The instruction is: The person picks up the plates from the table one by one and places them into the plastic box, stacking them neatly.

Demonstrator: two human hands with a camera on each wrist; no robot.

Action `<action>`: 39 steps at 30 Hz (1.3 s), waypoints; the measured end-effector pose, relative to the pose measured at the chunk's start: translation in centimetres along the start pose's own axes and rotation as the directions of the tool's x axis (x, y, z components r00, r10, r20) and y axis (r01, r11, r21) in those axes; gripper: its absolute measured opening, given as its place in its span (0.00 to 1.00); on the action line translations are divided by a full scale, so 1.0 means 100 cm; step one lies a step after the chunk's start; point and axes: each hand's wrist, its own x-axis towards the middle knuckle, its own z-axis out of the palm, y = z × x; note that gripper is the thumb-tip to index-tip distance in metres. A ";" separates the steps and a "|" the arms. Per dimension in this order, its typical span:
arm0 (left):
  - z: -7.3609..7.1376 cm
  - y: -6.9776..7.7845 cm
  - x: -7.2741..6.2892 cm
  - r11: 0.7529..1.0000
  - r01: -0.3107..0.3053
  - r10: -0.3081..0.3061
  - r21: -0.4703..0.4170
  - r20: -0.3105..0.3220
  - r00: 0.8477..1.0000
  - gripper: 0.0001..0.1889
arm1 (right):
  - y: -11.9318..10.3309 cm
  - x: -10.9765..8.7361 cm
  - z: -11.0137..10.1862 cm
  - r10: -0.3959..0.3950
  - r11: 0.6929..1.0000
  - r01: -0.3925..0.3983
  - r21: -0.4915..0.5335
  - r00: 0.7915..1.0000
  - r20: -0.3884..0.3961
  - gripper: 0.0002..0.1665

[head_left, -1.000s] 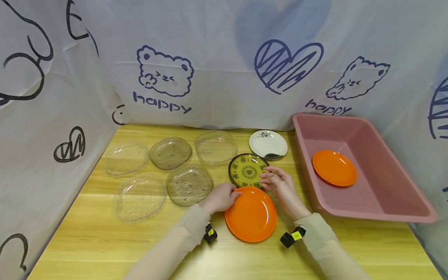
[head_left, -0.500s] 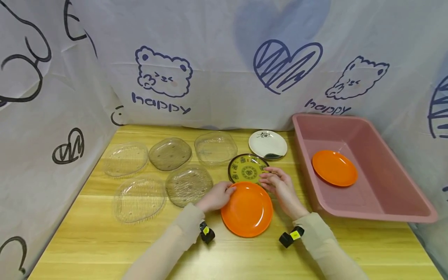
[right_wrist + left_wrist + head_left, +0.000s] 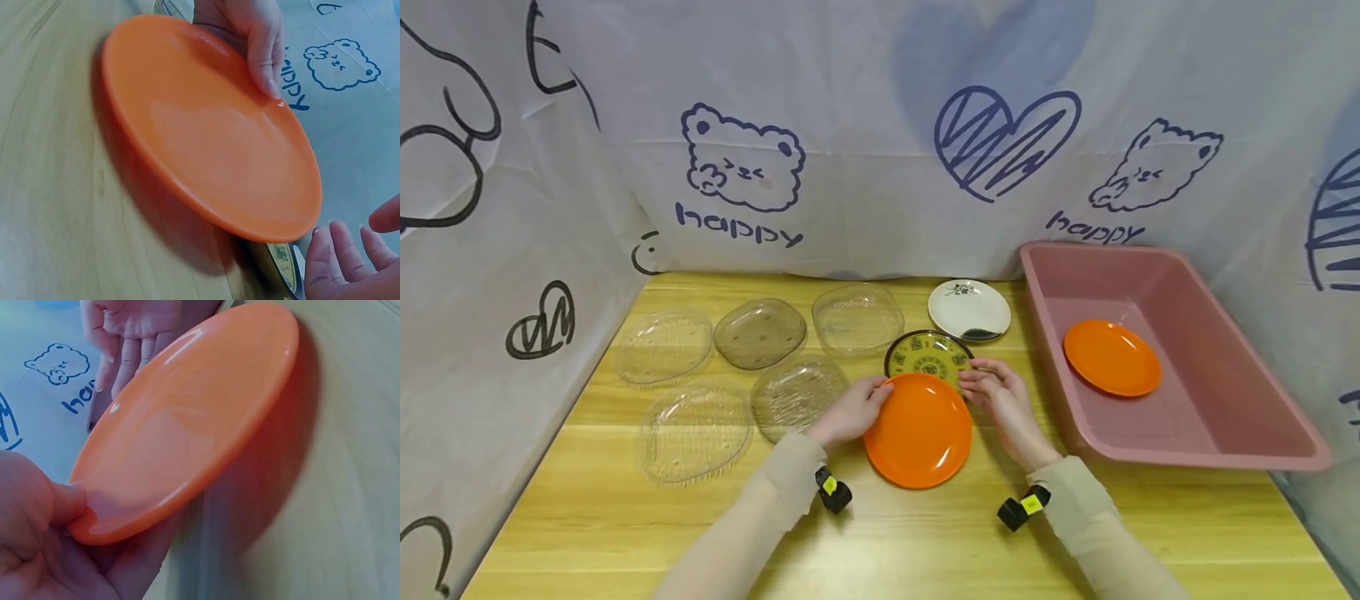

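Note:
My left hand [image 3: 852,410] pinches an orange plate [image 3: 919,432] at its upper left rim, thumb on top and fingers underneath. In the left wrist view the plate [image 3: 181,425] is raised over the table and casts a shadow on the wood. My right hand [image 3: 1003,410] is held at the plate's right side with relaxed fingers. A gap shows between its fingers [image 3: 350,253] and the rim in the right wrist view. Behind the orange plate lies a yellow-green patterned plate [image 3: 921,354] with a dark rim, partly covered by it.
A pink tub [image 3: 1060,400] on the right holds another orange plate [image 3: 1112,358]. A white plate [image 3: 968,310] lies at the back. To the left are clear plastic dishes [image 3: 696,433] and brownish see-through dishes [image 3: 760,333] on the wooden table [image 3: 587,517].
My left hand has lifted the orange plate and carried it slightly left and away from me, so it covers more of the patterned plate. The right hand has barely moved.

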 end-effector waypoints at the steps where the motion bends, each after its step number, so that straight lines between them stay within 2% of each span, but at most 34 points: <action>1: -0.001 0.001 0.000 1.000 0.003 -0.003 -0.006 -0.008 1.000 0.16 | 0.000 0.000 0.000 0.000 1.000 0.000 -0.003 1.000 -0.004 0.22; 8: -0.008 0.007 0.000 0.999 -0.022 0.020 -0.035 -0.069 0.997 0.17 | 0.000 0.001 -0.003 -0.005 1.000 0.005 -0.009 1.000 -0.016 0.23; 13: -0.012 0.011 0.000 0.993 0.002 -0.015 -0.119 -0.110 0.994 0.18 | -0.001 0.000 -0.002 -0.005 1.000 0.006 0.019 1.000 -0.017 0.22; 21: -0.014 0.016 0.002 0.980 -0.015 -0.024 -0.198 -0.197 0.980 0.19 | -0.002 -0.003 0.001 0.076 0.986 -0.071 0.151 0.997 -0.027 0.18; 25: -0.013 0.018 0.004 0.956 -0.015 -0.047 -0.293 -0.201 0.979 0.20 | -0.004 -0.005 0.002 0.090 0.977 -0.086 0.196 0.996 -0.012 0.16; 30: -0.010 0.023 0.003 0.910 -0.009 -0.079 -0.414 -0.195 0.978 0.21 | -0.007 -0.009 0.005 0.086 0.963 -0.088 0.256 0.996 0.017 0.15; 35: -0.005 0.026 0.004 0.865 -0.005 -0.110 -0.501 -0.199 0.974 0.22 | -0.008 -0.013 0.007 0.070 0.955 -0.079 0.287 0.997 0.041 0.16; 39: -0.002 0.028 0.004 0.838 0.011 -0.134 -0.545 -0.187 0.973 0.22 | -0.007 -0.015 0.008 0.055 0.957 -0.065 0.284 0.998 0.043 0.18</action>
